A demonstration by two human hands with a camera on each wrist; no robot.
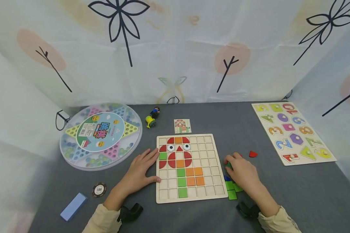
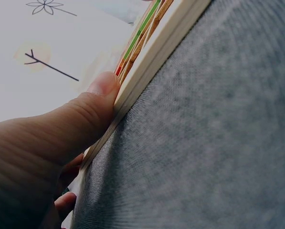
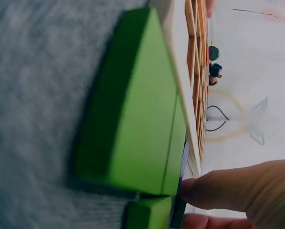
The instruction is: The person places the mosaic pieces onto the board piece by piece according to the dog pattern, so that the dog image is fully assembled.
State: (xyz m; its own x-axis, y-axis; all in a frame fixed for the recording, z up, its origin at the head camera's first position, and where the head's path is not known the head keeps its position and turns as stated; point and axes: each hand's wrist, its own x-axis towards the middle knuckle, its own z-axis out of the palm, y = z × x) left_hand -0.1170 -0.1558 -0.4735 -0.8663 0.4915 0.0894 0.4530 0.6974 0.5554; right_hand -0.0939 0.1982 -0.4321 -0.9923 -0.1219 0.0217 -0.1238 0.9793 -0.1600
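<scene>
A wooden grid board bears red, orange and green pieces and two eye pieces, set as a figure. My left hand lies at its left edge with fingers fairly straight; in the left wrist view the thumb presses the board's side. Beyond the right edge, my right hand bends over loose pieces, pinching a dark green piece between thumb and fingertips. Below it lie a blue piece and several bright green squares, large in the right wrist view. A red piece rests farther right.
Behind the board lies a small pattern card, with toy figures to its left. A round marble game occupies the left, near a poker chip and blue block. A number puzzle board lies at right.
</scene>
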